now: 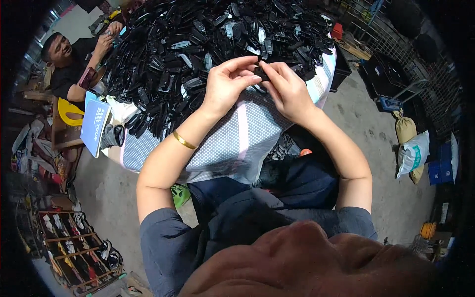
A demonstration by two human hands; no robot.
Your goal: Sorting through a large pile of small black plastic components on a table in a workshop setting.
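Note:
My left hand point(222, 89) and my right hand point(291, 94) meet above the near edge of a large heap of black plastic pieces point(158, 69). Between their fingertips is a small black plastic piece point(261, 74), partly covered by the fingers, so its exact kind does not show. Both hands pinch it, thumbs and forefingers close together. The heaped pieces are mostly long, narrow and shiny. Beneath them, a patterned grey-and-white cloth point(213, 148) hangs over the near side of the table toward my lap.
Across the heap's left side sits another person point(74, 74), hands raised together. A blue-and-white booklet or box point(95, 127) stands at the table's left corner, beside a yellow object point(70, 113). On the right floor are a white sack point(413, 154) and a blue bin point(440, 166). A shoe rack point(74, 255) stands lower left.

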